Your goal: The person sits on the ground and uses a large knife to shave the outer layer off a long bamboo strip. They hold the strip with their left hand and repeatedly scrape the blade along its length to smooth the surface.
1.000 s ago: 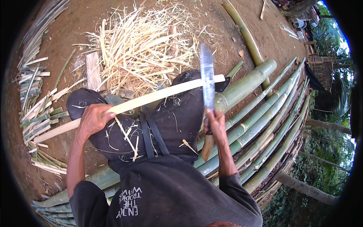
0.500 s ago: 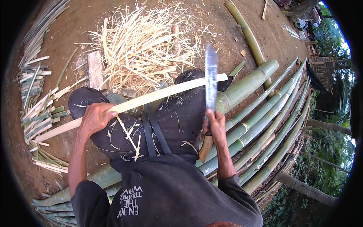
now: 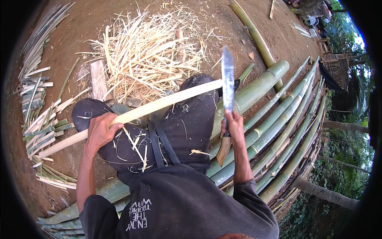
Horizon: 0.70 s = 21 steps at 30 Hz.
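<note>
My left hand (image 3: 101,129) is closed round a long pale bamboo strip (image 3: 171,99), which slants across my thighs and up to the right. In my right hand (image 3: 234,125) is a machete (image 3: 228,75), its blade pointing away from me and its wooden handle running back below my fist. The blade stands across the far right end of the strip; whether it touches cannot be told. Thin curled shavings (image 3: 137,145) lie on my dark trousers (image 3: 187,127) near my left hand.
A heap of pale shavings (image 3: 147,55) lies on the dirt ahead, beside a wooden block (image 3: 98,79). Split strips (image 3: 41,127) are piled at the left. Several green bamboo poles (image 3: 274,115) stretch along my right side, with a thicker pole (image 3: 258,85) close to my right knee.
The machete has moved a little right along the strip, to its far end. That end, which stuck out past the blade before, no longer shows beyond it. My left hand keeps its grip.
</note>
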{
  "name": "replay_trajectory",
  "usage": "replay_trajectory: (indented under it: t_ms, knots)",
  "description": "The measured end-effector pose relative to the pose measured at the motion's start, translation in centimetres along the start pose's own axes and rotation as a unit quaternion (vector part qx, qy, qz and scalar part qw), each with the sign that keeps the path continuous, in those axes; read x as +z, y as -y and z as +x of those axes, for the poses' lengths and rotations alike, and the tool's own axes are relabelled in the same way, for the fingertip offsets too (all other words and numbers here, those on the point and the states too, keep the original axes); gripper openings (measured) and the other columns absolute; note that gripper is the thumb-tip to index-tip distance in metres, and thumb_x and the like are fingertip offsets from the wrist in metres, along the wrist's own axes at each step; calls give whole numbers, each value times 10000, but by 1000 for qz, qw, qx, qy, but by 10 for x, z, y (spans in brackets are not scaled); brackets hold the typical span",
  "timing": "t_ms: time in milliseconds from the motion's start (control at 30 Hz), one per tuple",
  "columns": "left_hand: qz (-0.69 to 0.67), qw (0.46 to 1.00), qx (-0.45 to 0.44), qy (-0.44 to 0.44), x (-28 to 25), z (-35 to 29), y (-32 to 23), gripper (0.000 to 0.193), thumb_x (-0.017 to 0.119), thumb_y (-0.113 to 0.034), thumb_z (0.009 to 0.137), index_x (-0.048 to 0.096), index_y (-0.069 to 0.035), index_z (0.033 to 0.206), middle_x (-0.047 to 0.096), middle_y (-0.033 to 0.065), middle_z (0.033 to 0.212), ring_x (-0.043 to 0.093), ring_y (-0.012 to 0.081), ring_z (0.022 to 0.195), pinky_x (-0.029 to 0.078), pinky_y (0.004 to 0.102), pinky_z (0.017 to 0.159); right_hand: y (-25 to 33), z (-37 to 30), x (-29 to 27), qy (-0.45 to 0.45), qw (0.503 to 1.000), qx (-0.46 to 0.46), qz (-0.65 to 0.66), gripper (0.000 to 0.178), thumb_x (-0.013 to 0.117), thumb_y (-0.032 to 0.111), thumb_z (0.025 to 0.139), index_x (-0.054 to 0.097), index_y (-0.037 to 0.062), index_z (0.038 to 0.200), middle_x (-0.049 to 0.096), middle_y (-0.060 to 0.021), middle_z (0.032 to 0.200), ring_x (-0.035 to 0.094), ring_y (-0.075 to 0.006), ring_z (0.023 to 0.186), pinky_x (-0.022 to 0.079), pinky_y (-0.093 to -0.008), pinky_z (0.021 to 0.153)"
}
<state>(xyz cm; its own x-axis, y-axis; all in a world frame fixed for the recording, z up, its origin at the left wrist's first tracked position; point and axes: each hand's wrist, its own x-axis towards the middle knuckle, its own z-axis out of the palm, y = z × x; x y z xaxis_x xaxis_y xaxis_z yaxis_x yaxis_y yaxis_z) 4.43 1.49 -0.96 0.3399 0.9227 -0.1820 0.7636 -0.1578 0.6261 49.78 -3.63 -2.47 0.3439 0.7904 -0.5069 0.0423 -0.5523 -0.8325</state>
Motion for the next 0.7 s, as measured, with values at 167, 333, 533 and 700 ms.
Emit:
replay_trajectory:
  t_ms: [167, 333, 533, 700]
  knots:
    - [-8, 1000, 17, 7, 3, 5, 1, 300, 741, -260, 825, 705, -12, 990, 688, 163, 895, 661, 387, 832, 500, 440, 724, -9, 12, -15, -13, 1000, -9, 1, 269, 589, 297, 1006, 541, 53, 905, 532, -15, 572, 504, -110, 412, 407, -265, 371]
    - [-26, 999, 16, 15, 0, 6, -3, 288, 734, -238, 828, 715, -16, 1010, 690, 175, 887, 662, 390, 837, 502, 434, 727, -8, 12, -16, -31, 997, 18, 71, 277, 599, 301, 1002, 544, 46, 907, 531, -15, 575, 501, -112, 418, 408, -272, 384]
    - [-21, 999, 3, 25, -1, 6, -4, 285, 731, -225, 829, 715, -21, 1027, 687, 181, 884, 660, 392, 831, 501, 433, 725, -13, -1, -2, 38, 999, 24, -16, 291, 586, 303, 1008, 508, 63, 864, 517, -15, 570, 504, -113, 417, 399, -273, 381]
    - [-25, 999, -1, 28, -2, 6, -6, 290, 729, -231, 832, 715, -15, 1024, 679, 181, 866, 656, 390, 801, 495, 434, 711, -13, 6, -6, -23, 999, 7, 25, 301, 583, 312, 1010, 494, 66, 861, 513, -15, 571, 501, -114, 419, 406, -272, 381]
